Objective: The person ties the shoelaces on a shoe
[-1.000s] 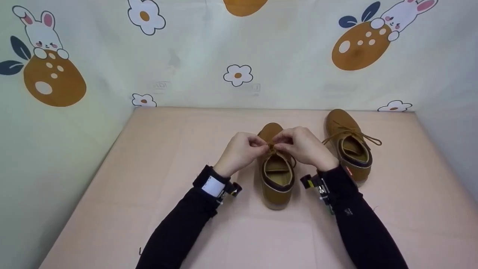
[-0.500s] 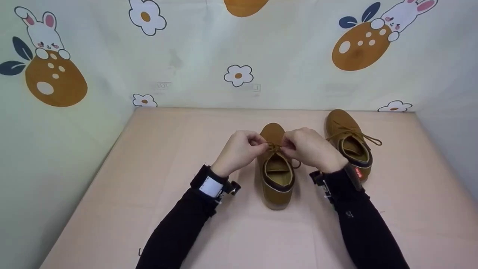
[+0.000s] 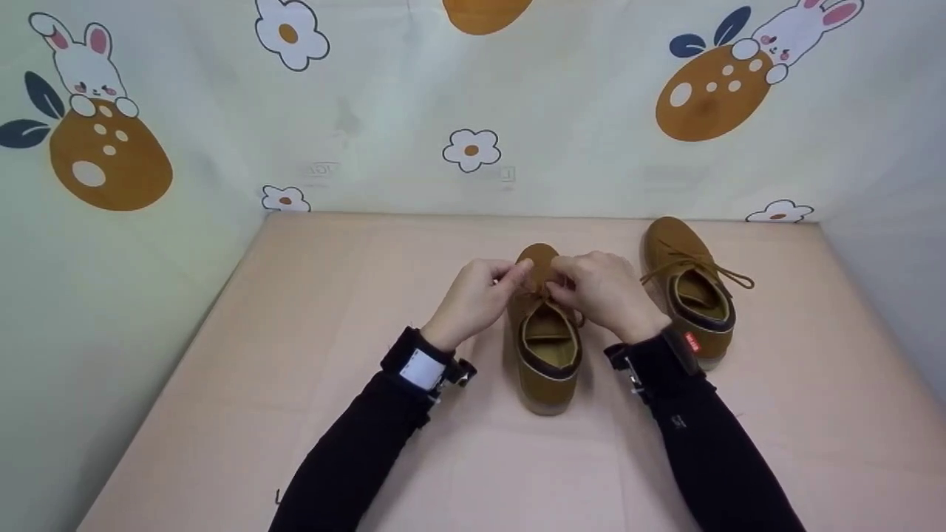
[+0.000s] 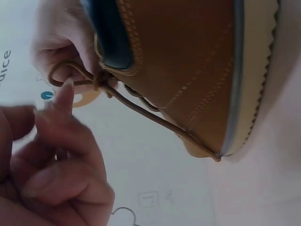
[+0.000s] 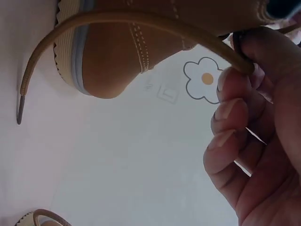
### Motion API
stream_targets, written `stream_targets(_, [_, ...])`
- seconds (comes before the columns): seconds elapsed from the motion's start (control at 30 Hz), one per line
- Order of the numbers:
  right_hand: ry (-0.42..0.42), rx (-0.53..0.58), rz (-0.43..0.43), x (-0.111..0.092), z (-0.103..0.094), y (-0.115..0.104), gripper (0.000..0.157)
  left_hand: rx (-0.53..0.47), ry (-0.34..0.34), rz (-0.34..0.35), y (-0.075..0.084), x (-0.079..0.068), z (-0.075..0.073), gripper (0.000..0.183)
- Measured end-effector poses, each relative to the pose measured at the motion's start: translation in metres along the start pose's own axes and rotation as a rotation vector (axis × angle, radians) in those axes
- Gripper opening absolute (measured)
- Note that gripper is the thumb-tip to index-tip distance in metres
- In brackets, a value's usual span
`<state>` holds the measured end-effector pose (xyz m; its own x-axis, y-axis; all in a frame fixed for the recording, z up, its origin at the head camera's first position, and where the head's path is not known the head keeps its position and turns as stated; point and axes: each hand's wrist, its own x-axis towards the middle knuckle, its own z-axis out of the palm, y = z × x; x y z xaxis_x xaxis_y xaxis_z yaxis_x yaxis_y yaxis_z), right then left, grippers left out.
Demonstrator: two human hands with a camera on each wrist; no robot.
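A brown lace-up shoe [image 3: 548, 391] stands with its toe pointing away, between my hands. My left hand [image 3: 473, 299] is at the left side of its lacing, thumb raised and other fingers loosely bent. In the left wrist view, one left fingertip reaches the end of a lace loop [image 4: 59, 70] beside the knot [image 4: 101, 81]. My right hand [image 3: 607, 292] pinches the brown shoelace [image 5: 188, 32] between thumb and forefinger near the knot. From there the lace arcs along the shoe's side to a dark tip.
The second brown shoe [image 3: 674, 247], its lace tied in a bow, stands at the right near the back wall. A pale pink surface [image 3: 332, 310] lies under both. White sheeting [image 3: 384, 111] printed with rabbits and flowers rises behind.
My right hand moved outward to the right, then back toward the knot. The left thumb, earlier against the fingers at the lace, is now raised and pointing forward. The shoe stayed in place.
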<state>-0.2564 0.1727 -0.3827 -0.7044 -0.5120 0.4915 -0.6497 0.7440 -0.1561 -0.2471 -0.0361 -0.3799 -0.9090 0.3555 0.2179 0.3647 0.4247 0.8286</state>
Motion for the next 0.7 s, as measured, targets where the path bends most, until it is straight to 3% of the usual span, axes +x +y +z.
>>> stream_targets(0.1, [0.015, 0.0, -0.009, -0.001, 0.001, 0.002, 0.022, -0.025, 0.034, -0.076, -0.007, 0.003, 0.004, 0.031])
stream_targets(0.2, [0.022, 0.035, -0.01, -0.001, 0.003, 0.003, 0.018, -0.057, -0.013, -0.118, -0.012, 0.004, 0.009, 0.026])
stream_targets(0.4, [0.021, 0.112, -0.021, 0.0, 0.004, 0.006, 0.009, -0.216, -0.092, -0.164, -0.015, 0.006, 0.013, 0.019])
stream_targets(0.7, [-0.111, 0.194, 0.003, 0.0, -0.002, 0.002, 0.006, -0.328, -0.084, -0.191, -0.017, 0.006, 0.018, 0.014])
